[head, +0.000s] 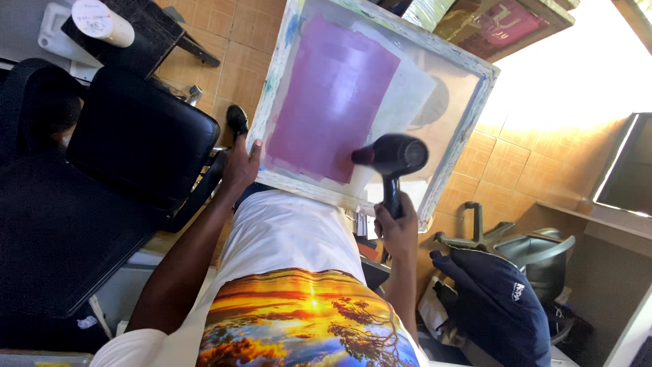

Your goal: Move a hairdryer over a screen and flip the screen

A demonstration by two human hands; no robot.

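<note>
A wooden screen-printing frame (468, 122) with a purple rectangle on its mesh (326, 102) is held tilted in front of me. My left hand (240, 165) grips the frame's lower left corner. My right hand (396, 226) is wrapped around the handle of a black hair dryer (394, 158). The dryer's nozzle points at the lower right part of the purple area, close to the mesh.
A black padded office chair (136, 136) stands at the left, with a white cylindrical container (102, 22) on a dark surface beyond it. A grey chair with a dark blue bag (496, 299) sits at the lower right. The floor is orange tile (516, 163).
</note>
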